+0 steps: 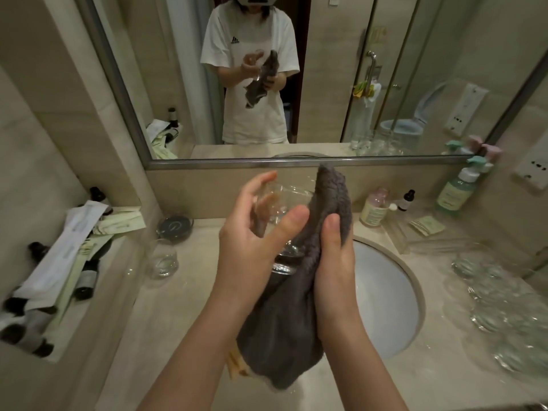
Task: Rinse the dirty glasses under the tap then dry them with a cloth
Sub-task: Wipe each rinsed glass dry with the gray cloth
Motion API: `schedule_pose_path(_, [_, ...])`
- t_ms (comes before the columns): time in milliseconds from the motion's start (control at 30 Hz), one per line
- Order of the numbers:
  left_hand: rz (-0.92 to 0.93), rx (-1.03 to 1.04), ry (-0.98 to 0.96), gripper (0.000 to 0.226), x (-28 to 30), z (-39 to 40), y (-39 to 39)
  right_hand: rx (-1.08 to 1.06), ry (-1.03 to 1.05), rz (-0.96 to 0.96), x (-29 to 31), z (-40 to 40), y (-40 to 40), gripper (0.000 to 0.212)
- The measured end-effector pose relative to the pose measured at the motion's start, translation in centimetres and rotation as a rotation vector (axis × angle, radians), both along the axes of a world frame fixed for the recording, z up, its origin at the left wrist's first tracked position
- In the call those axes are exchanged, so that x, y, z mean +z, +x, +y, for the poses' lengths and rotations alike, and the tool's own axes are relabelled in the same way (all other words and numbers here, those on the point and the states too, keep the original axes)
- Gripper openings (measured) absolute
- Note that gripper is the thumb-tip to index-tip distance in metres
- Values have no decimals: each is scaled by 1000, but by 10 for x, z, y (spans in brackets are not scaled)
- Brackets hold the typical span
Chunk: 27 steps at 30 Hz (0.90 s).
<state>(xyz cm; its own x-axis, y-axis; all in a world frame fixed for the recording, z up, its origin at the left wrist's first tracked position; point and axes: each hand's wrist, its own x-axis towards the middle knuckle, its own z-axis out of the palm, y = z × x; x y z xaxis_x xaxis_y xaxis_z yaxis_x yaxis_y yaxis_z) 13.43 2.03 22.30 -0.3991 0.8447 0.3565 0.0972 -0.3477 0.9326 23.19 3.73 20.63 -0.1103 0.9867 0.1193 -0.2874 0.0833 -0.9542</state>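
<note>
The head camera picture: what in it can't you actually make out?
- Tap: not visible in the head view; the hands and grey cloth cover that part of the sink.
- Glass in the left hand: its far side is hidden by the cloth the right hand presses on it.
- Glasses on the right: blurred, uncountable.
- Bottle labels: too small.

No words or numbers can be read. The only sign is a small black three-stripe logo (a sports brand's mark) on the white short-sleeved T-shirt (pixel 252 93) reflected in the mirror at twelve o'clock; bottle labels are blurred.
</note>
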Motion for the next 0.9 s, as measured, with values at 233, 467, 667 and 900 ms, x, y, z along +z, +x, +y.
schedule_pose_path(233, [-260,-181,-50,52,-10,-3,-7,22,-144,51,-6,-4,-6,52])
schedule_pose_path(467, [289,259,-38,53,-25,-11,4,-69,-78,-16,-15,-9,-13,52])
schedule_pose_path(667, [141,92,-53,67,-19,-9,-10,-85,-75,54,-14,-12,-21,49])
schedule_pose_path(900, [-1,-67,-78,44,-26,-8,-27,-29,-183,120,-17,-8,-28,68])
